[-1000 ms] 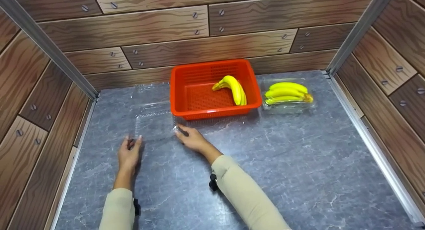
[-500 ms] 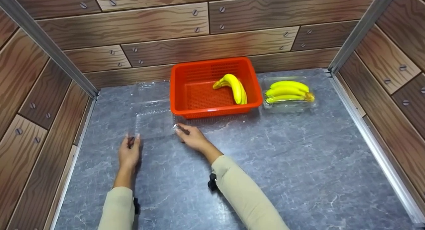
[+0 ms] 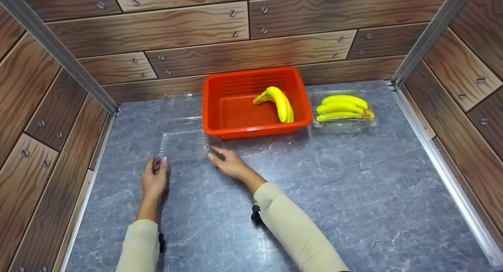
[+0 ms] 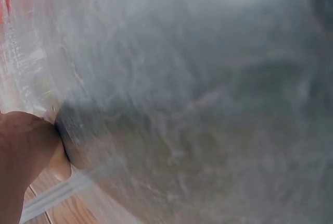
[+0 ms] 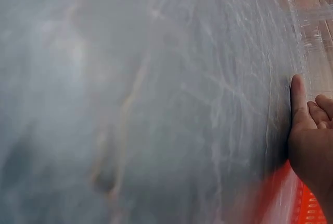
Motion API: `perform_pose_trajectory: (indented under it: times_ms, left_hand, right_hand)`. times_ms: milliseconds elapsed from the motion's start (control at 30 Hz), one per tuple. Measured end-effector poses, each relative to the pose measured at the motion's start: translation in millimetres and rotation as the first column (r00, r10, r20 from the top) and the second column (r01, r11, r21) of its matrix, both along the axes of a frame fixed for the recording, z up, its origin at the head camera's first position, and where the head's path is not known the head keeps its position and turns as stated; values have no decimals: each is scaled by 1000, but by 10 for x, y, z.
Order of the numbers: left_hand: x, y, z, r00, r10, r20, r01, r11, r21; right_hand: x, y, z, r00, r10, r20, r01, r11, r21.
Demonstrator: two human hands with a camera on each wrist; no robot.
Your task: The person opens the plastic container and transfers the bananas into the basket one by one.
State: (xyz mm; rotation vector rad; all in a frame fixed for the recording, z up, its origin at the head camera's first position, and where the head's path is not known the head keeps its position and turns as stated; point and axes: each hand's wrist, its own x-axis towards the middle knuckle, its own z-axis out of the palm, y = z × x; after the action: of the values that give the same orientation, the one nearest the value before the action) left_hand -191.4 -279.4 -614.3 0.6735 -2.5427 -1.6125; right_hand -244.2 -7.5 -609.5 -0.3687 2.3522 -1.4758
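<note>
A clear plastic clamshell box (image 3: 184, 144) lies opened out on the grey marbled surface, its two halves one behind the other. My left hand (image 3: 154, 179) holds its front left corner between thumb and fingers. At the front right corner my right hand (image 3: 232, 164) pinches the edge with thumb and forefinger. The right wrist view shows the right hand (image 5: 312, 135) along the box's edge, the red basket (image 5: 310, 208) below it. In the left wrist view the left hand (image 4: 26, 151) shows only partly, its fingertips mostly hidden.
Right behind the box stands a red basket (image 3: 255, 129) holding a bunch of bananas (image 3: 281, 105). Farther right, another bunch of bananas (image 3: 342, 107) lies in a second clear box (image 3: 344, 126). Wood-patterned walls (image 3: 188, 32) enclose the surface at back and sides.
Both hands keep their places at the box's front corners, and the basket and bananas stay put. The head view has shifted slightly.
</note>
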Motion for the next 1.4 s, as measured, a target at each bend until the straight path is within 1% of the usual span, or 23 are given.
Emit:
perform_pose_trajectory:
  times_ms: [167,300,400,467,533,600,667,733,867,1000,1100,1233,1333,1400]
  left_hand:
    - [28,67,24,1000,14,1,-14,1000,11]
    - [83,214,32,999,28,15,-28,999,-24]
    - [164,387,33,999,39,22,-37,997,-73]
    - [231,523,33,999,32,12,-31,996,-83]
    - [293,682,38,1000,13,-12,-14,997,-80]
    - [348,845,58,998,-12,-54,8,998,-63]
    - [398,1007,92,996,-39,-82,35,998,-56]
    - [446,1163,133,992,-66,-106,61,997,-55]
    - [520,1446,216,980,-136,-145,126,989,-74]
    - [588,1680,303,961,-219,-169,206,974,-93]
    - [619,1815,358,946,-266,-184,251,963,-100]
    - [624,1957,398,925,-310,-219,296,950,-96]
    - [601,2030,409,915,-333,-227,323,943,-83]
    - [580,2068,412,914,-339,-224,331,941,-70]
  right_hand:
    - [80,158,46,996,87,-38,-86,996,21]
    - [150,419,109,993,114,-43,-110,991,71]
    - [200,660,169,991,119,-67,-114,990,78]
    - [242,832,206,989,125,-85,-118,989,86]
    - [291,1017,239,985,132,-112,-122,989,88]
    - [344,1206,272,984,131,-117,-119,987,107]
    - [395,1389,299,985,118,-123,-103,987,124]
    - [445,1573,321,987,91,-129,-75,989,124]
    - [531,1955,341,987,4,-163,14,994,111]
    - [582,2329,334,972,-115,-204,137,986,93]
    - [576,2572,320,952,-208,-226,228,971,67]
    - [539,2826,320,920,-304,-247,325,944,49]
    - [503,2954,321,890,-381,-250,398,917,19]
    - [474,3016,320,867,-435,-243,447,894,-4]
